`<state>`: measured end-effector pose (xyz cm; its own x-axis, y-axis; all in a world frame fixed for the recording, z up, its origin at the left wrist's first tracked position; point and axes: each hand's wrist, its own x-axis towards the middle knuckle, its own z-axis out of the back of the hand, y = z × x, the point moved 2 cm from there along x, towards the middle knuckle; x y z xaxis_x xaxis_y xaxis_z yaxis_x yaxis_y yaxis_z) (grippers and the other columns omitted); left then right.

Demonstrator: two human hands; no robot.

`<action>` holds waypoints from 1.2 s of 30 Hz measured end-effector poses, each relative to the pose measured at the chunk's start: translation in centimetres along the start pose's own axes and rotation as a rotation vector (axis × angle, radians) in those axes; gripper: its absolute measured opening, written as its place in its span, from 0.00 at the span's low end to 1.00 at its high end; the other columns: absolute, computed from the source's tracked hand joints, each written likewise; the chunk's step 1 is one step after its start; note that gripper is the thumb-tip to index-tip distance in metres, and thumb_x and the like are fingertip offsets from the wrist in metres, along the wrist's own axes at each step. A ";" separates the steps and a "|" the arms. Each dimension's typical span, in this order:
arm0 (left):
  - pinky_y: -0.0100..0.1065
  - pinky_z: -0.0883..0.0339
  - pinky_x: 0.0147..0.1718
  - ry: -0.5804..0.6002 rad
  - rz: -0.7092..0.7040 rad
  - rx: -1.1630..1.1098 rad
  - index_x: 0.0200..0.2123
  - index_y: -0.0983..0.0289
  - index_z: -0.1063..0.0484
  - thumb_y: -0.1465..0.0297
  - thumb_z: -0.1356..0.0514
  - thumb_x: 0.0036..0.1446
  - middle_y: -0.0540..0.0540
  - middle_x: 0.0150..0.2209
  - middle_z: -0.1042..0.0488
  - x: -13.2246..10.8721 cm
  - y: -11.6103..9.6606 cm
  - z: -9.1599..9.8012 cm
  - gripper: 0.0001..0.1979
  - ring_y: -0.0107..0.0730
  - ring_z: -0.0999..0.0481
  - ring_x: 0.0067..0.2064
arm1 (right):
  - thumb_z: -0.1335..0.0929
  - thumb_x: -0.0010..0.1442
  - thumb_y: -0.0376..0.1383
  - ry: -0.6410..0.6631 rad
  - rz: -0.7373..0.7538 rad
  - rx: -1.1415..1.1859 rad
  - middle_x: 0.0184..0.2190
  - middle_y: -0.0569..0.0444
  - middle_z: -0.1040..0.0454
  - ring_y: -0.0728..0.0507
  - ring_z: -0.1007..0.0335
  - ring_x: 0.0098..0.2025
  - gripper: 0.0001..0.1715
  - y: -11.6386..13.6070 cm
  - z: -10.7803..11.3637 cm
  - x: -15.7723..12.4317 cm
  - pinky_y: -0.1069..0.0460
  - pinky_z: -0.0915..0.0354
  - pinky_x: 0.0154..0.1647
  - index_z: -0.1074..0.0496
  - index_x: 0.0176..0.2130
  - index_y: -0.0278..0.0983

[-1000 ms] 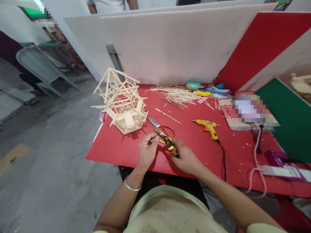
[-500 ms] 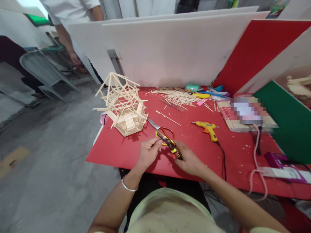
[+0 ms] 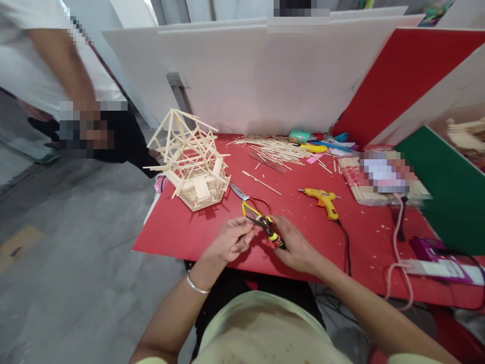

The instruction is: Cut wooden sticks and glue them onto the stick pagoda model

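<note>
My right hand (image 3: 297, 245) is closed round the black-and-yellow handles of a pair of pliers (image 3: 270, 230), whose dark jaws point left and are apart. My left hand (image 3: 233, 238) is pinched just left of the jaws, on what looks like a short wooden stick (image 3: 258, 219), mostly hidden by the fingers. Scissors (image 3: 257, 202) with red and yellow handles lie just beyond the pliers on the red tabletop (image 3: 178, 237). A pavilion-like model made of sticks (image 3: 193, 167) stands to the left, with a hexagonal base and a pointed roof frame.
A yellow glue gun (image 3: 322, 199) lies at the right, its cord running off the front edge. Loose sticks (image 3: 273, 147) are piled at the back by a ruler (image 3: 267, 163). Packaged sticks (image 3: 352, 182) lie farther right. White boards (image 3: 265, 76) stand behind; a person (image 3: 49, 60) is at left.
The pliers' jaws have spread apart, and my left fingers have shifted slightly beside them. The person at left has come closer and moved left.
</note>
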<state>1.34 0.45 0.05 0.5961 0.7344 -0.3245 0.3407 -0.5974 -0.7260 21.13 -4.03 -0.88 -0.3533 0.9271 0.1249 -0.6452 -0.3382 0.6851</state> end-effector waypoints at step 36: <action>0.21 0.54 0.11 -0.339 -0.318 0.471 0.37 0.67 0.25 0.58 0.37 0.57 0.46 0.19 0.33 -0.3 -0.7 1.6 0.16 0.15 0.44 0.12 | 0.37 0.51 0.27 0.141 -0.237 0.073 0.44 0.49 0.25 0.43 0.30 0.43 0.29 1.2 0.5 -1.1 0.51 0.38 0.44 0.33 0.53 0.38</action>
<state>-0.19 1.16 -0.35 0.2312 0.9583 -0.1676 0.0625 -0.1866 -0.9805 21.05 -5.39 0.14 -0.2923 0.9456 -0.1426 -0.6722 -0.0971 0.7340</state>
